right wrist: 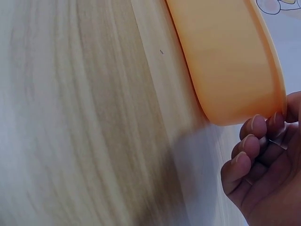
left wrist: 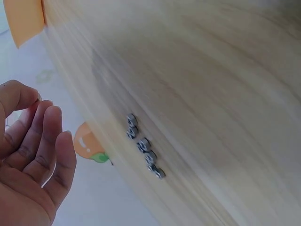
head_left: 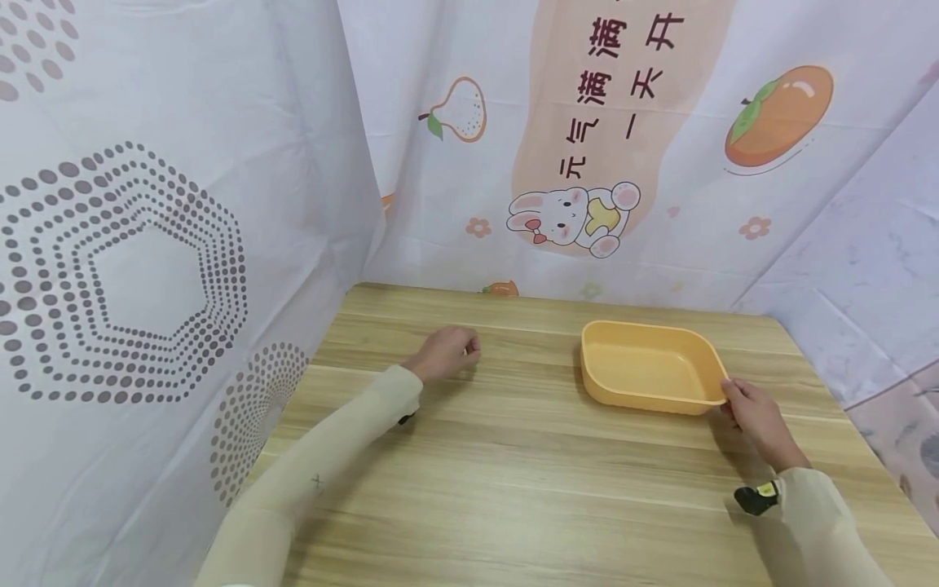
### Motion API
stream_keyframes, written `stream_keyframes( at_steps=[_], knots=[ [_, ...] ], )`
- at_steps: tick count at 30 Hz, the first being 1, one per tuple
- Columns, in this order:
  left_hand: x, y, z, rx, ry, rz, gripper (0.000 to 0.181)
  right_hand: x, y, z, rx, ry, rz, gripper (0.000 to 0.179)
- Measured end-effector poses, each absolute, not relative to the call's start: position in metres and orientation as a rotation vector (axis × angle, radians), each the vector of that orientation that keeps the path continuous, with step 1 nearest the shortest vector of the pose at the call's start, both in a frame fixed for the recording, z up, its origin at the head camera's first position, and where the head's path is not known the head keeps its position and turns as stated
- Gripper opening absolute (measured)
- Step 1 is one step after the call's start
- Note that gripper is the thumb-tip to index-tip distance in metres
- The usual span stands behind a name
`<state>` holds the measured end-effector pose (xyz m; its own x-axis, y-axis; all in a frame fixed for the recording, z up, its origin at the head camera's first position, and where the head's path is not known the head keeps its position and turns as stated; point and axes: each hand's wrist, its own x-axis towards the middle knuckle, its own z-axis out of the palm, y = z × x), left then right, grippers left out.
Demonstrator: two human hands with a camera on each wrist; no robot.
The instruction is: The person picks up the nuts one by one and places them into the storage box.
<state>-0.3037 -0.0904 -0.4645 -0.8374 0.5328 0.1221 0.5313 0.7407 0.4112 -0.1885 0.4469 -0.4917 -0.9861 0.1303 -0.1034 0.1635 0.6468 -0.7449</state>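
Note:
A yellow plastic tray (head_left: 645, 371) stands at the right of the table. My right hand (head_left: 756, 416) pinches its near right corner; in the right wrist view the thumb and index finger meet at the tray's rim (right wrist: 277, 66). Toward the left back my left hand (head_left: 449, 355) is held above the table, away from the tray. Up close, the left hand (left wrist: 35, 160) has thumb and index fingertips together; whether something small is between them is unclear. Several small grey metal nuts (left wrist: 143, 145) lie in a row on the wood; they cannot be made out in the head view.
The wooden table (head_left: 513, 489) ends at a printed cloth (head_left: 455, 187) hanging along the back. Another patterned cloth (head_left: 169, 277) closes off the left side. A pale marbled cloth (head_left: 866, 269) hangs on the right.

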Motion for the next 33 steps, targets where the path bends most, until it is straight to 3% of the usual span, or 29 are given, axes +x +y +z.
stream_keyframes(
  at_steps=[33],
  knots=[
    [-0.31,-0.037,-0.458,1.071,2.883,0.736,0.009,-0.19,0.447,-0.496,0.216,2.793,-1.37,0.057]
  ],
)
